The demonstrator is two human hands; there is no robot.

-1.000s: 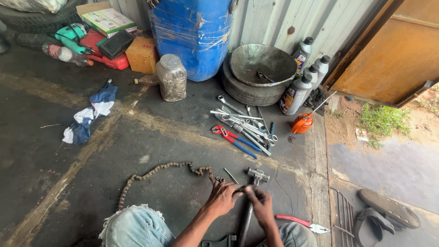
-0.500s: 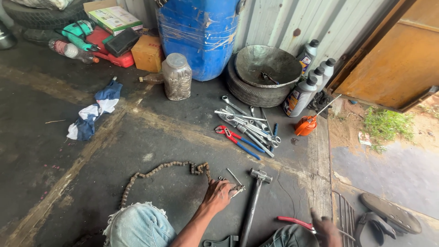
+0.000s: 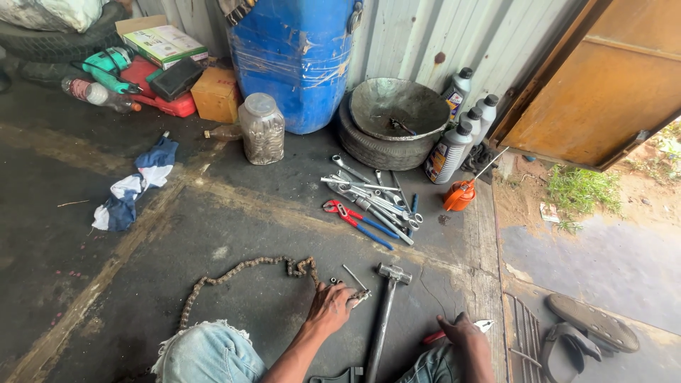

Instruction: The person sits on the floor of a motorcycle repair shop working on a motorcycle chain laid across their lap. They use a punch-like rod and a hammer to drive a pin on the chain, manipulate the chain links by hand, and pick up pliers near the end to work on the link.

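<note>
I sit on the concrete floor (image 3: 234, 234) with my left hand (image 3: 330, 308) pressed down on the near end of a rusty chain (image 3: 241, 273), fingers curled over the links where a small metal piece (image 3: 360, 298) sticks out beside my fingertips. So the left grip is clenched on the chain. The chain curves away to the left across the floor and comes back toward my denim-covered knee (image 3: 206, 353).

My right hand (image 3: 462, 332) rests low at the right, closed around red-handled pliers (image 3: 454, 330); their pale tip shows just past my knuckles. Between my two hands lies a hammer (image 3: 386, 312), head away from me, handle pointing back at me, touched by neither hand.

Further out lies a heap of wrenches (image 3: 369, 195) with red-and-blue-handled pliers (image 3: 353, 220) at its near edge. An orange oil can (image 3: 460, 195) stands to their right. Behind them a metal bowl (image 3: 399, 108) sits on a tyre (image 3: 376, 145), with grey bottles (image 3: 454, 145) beside it and a blue barrel (image 3: 294, 57) to the left. A plastic jar (image 3: 262, 129) stands in front of the barrel, and a blue-and-white rag (image 3: 135, 186) lies well off to the left.
</note>
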